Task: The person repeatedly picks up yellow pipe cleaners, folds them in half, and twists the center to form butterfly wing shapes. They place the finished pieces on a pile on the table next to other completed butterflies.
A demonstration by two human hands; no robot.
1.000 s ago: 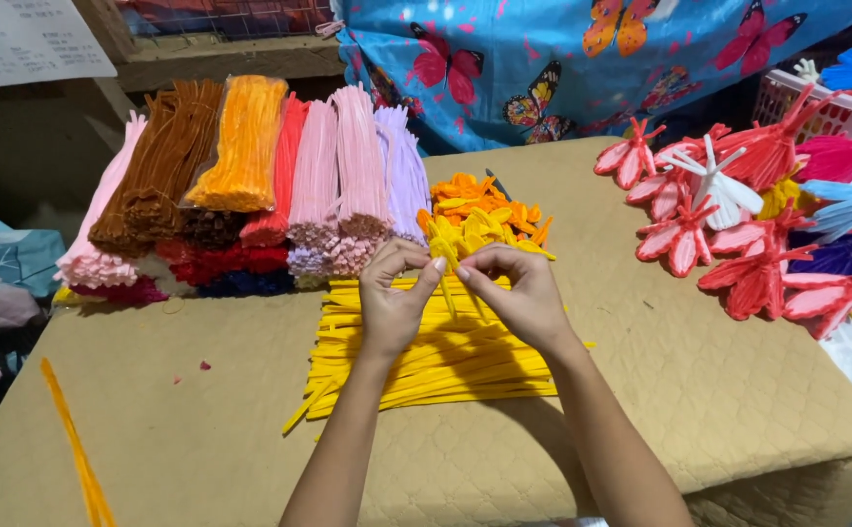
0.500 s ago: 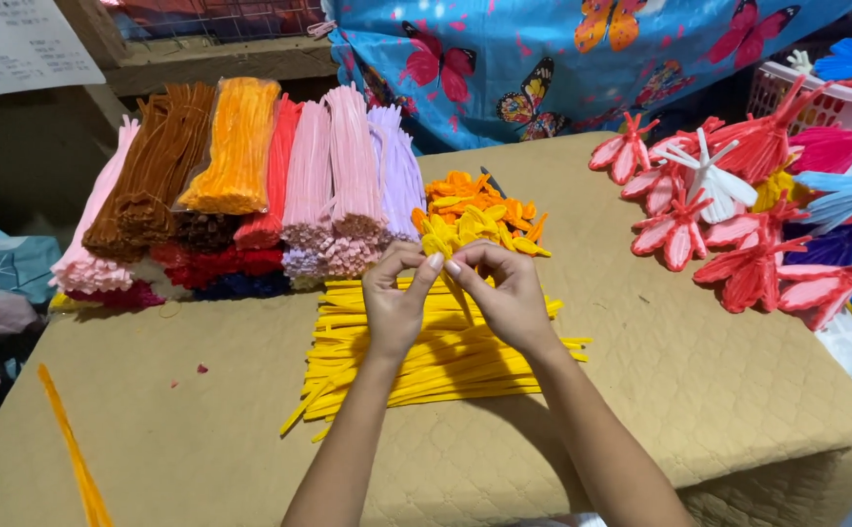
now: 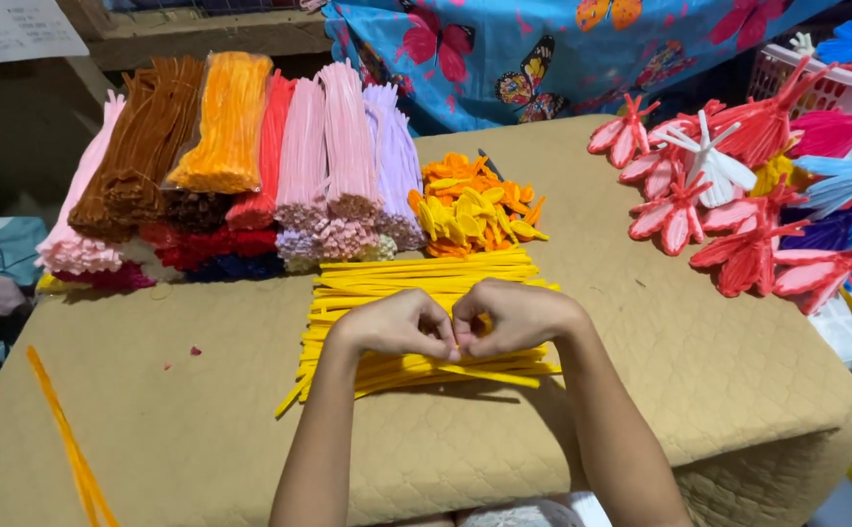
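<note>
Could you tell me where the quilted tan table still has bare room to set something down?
Bare cloth lies on the quilted tan table between the loose orange pipe cleaner and the flat yellow pipe cleaners, and right of the right hand. The rear is crowded: bundled pipe cleaners, folded petals, finished flowers.

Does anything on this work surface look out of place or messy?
A few orange pipe cleaners lie alone near the front left edge of the quilted tan surface, apart from the sorted bundles. A few tiny reddish scraps are scattered nearby. Otherwise nothing stands out.
</note>
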